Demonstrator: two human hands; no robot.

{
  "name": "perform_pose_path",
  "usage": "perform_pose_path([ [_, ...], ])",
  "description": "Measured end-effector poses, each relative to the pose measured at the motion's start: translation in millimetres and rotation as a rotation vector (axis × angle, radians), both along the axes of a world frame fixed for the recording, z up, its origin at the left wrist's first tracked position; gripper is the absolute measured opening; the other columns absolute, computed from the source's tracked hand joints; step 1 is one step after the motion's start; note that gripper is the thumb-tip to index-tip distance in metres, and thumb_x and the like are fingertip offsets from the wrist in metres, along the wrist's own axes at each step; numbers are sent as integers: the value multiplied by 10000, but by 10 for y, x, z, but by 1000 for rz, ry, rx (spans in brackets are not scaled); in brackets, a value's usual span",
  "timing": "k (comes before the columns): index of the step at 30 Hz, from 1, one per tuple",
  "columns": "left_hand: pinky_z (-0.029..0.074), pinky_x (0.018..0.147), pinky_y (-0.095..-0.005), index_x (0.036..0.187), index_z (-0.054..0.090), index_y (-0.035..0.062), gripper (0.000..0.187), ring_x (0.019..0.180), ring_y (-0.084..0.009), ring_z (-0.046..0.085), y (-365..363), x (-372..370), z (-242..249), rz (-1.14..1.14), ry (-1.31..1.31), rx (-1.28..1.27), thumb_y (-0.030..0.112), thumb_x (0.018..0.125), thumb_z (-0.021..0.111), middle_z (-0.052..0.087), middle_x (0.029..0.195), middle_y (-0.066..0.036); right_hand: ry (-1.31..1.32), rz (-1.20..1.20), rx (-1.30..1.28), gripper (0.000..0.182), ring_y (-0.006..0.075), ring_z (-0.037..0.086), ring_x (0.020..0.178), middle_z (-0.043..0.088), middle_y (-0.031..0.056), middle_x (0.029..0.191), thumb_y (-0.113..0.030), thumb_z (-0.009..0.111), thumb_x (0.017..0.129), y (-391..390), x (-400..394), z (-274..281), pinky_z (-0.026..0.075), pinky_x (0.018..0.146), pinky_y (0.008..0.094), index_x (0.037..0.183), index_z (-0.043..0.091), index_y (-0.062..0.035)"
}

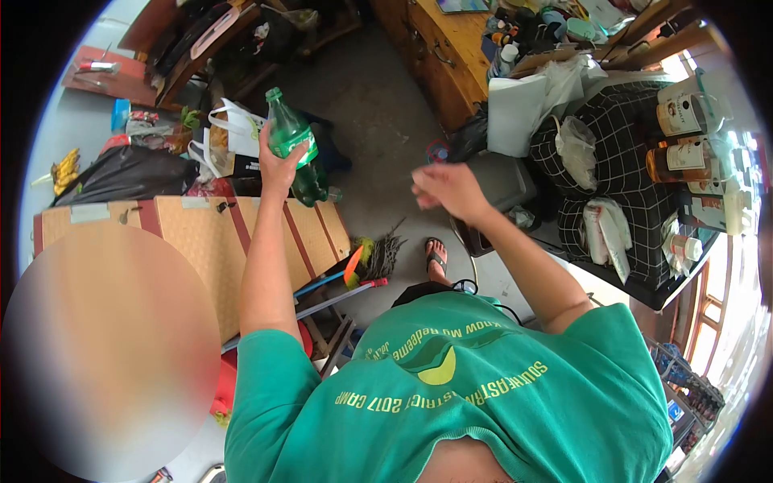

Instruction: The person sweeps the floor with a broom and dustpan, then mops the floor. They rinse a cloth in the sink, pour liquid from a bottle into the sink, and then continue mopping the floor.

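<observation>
Head view: gripping a green plastic bottle with a green cap in the left hand.
Bearing white lettering too small to read on a green label; clasped around the middle between thumb and fingers, with capped neck above the left hand and base below. Holding the right hand well apart from the bottle, with bent fingers; cannot tell if fully closed. Wearing a green short-sleeved T-shirt printed in yellow, upside down in the view, with "Know My", "SOUTHEAST" and "2017 CAMP" legible. Seen at far right, near a black cloth with white grid lines: an amber bottle with a pale, unreadable label.
</observation>
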State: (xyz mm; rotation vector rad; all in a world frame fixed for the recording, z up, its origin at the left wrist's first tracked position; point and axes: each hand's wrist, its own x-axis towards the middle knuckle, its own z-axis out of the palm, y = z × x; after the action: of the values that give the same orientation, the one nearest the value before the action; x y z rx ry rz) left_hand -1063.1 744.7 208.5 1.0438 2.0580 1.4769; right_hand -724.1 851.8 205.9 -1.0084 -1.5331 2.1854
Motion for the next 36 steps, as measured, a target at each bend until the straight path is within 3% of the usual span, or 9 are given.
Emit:
perform_pose_path([
  [4,456,958,-357,1377,383,-5,824,1091,-235,580,-335,285,187,0,182,151,153,701,827,570,1222,-147,107,29,274,292,83,659,669,697,41,778,-266,700,892,247,-718,610,546,642,237,1022,706,-4],
  [10,471,951,-362,1384,355,7,841,1074,-222,597,-1013,781,462,-57,113,172,100,689,819,578,1213,-134,224,232,509,330,94,662,746,712,73,833,-203,718,884,-65,-1531,1159,532,713,233,1127,678,17],
  [13,470,949,-358,1385,356,21,838,1065,-230,603,-1416,893,474,-55,82,173,98,688,816,590,1188,-128,146,374,785,313,98,662,753,728,83,846,-189,735,862,-448,-1641,1454,530,717,255,1120,694,-18],
  [16,468,950,-356,1389,352,28,849,1072,-232,603,-1900,975,509,-58,63,175,111,686,820,594,1179,-133,181,609,865,320,136,677,748,738,99,885,-155,756,822,-780,-1628,1634,529,717,281,1118,701,-47],
  [19,461,958,-355,1387,364,28,846,1095,-233,594,-2436,1117,752,-22,104,109,127,681,819,585,1196,-144,273,927,1023,346,282,693,815,714,147,989,-57,743,778,-1137,-1630,1831,540,730,317,1118,689,-37],
  [23,453,969,-355,1390,384,44,849,1105,-249,591,-3205,1168,810,-19,113,49,162,670,818,588,1210,-143,549,1158,1065,402,333,663,1001,681,158,1108,79,661,774,-1724,-1705,1985,562,822,383,1157,660,-44],
  [26,452,971,-362,1390,392,60,853,1100,-266,606,-3787,1308,1080,5,105,24,183,660,817,615,1186,-154,713,1239,1041,411,335,659,1014,674,153,1133,95,643,780,-2266,-1717,2155,565,862,378,1164,659,-50],
  [32,475,941,-394,1371,405,61,846,1085,-316,623,-5096,1667,1401,79,189,38,153,639,819,625,1174,-163,860,1371,1137,370,303,678,989,687,138,1112,34,707,771,-3521,-1695,2420,587,836,358,1129,689,-60],
  [36,483,939,-415,1368,407,65,854,1106,-356,610,-6050,1990,1522,187,208,38,145,625,821,607,1206,-178,956,1402,1061,316,300,673,791,690,135,903,-141,748,789,-4535,-1679,2499,552,718,367,1079,693,-31],
])
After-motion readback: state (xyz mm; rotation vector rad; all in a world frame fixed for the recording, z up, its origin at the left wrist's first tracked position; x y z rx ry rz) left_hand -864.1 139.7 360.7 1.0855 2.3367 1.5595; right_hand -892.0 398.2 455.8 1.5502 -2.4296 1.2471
